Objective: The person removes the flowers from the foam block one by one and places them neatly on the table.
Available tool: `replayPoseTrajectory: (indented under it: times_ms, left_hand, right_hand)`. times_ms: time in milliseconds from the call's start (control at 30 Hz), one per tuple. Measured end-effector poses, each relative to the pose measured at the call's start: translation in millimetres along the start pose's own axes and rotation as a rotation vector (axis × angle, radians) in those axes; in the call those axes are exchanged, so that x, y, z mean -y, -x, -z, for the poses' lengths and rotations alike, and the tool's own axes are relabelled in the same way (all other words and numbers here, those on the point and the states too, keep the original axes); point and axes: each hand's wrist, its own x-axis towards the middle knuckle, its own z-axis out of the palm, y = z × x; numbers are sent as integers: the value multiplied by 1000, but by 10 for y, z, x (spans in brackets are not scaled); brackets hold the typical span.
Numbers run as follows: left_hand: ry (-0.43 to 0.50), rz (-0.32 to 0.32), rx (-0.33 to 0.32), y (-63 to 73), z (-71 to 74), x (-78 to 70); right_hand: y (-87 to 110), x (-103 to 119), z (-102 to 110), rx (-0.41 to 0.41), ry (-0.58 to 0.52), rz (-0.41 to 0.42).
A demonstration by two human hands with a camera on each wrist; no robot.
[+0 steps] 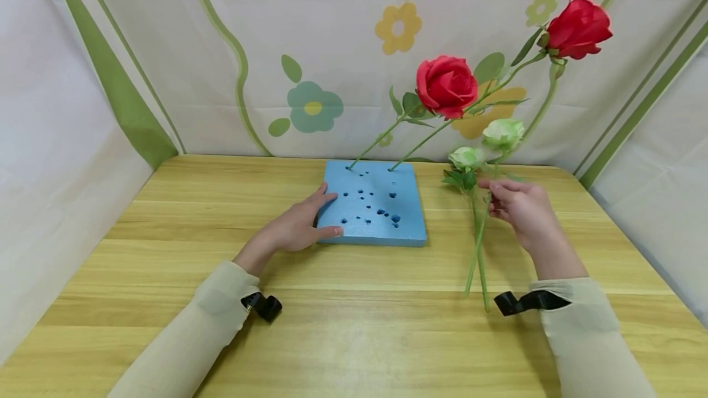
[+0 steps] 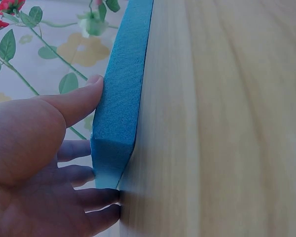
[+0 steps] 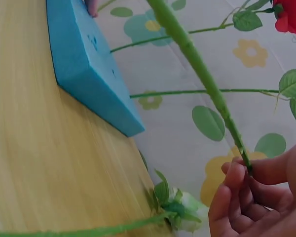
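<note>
Your left hand point(image 1: 293, 224) lies spread and unclenched against the left side of a blue block point(image 1: 376, 233) on the wooden table point(image 1: 354, 336). To its right, your right hand point(image 1: 522, 204) pinches the stem point(image 1: 471, 275) of a pale green flower point(image 1: 503, 135); another pale flower point(image 1: 466, 158) lies just beside. Two red roses point(image 1: 447, 88) stand slanted in the block.

a square blue block point(image 1: 381, 184) lies flat, its top pitted with holes, the left hand point(image 1: 298, 223) touching its left edge; a red rose point(image 1: 447, 86) and a taller red rose point(image 1: 579, 28) slant rightward from holes near its far edge; to its right, the right hand point(image 1: 525, 207) pinches the stem of one pale green rose point(image 1: 503, 134), beside another, leafy pale rose point(image 1: 466, 158) lying down
</note>
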Motion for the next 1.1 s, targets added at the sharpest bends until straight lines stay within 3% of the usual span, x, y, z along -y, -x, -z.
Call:
replayPoseTrajectory:
  times_ms: [167, 467, 1100]
  left_hand:
    - [-1, -3, 0, -4, -4, 6]
    - [-4, -2, -5, -11, -12, 11]
    - [2, 6, -6, -15, -8, 3]
  right_hand:
    - [-36, -53, 93, -12, 256, -32]
    - [-61, -158, 263, -13, 375, -87]
    - [-166, -401, 338, -70, 403, -170]
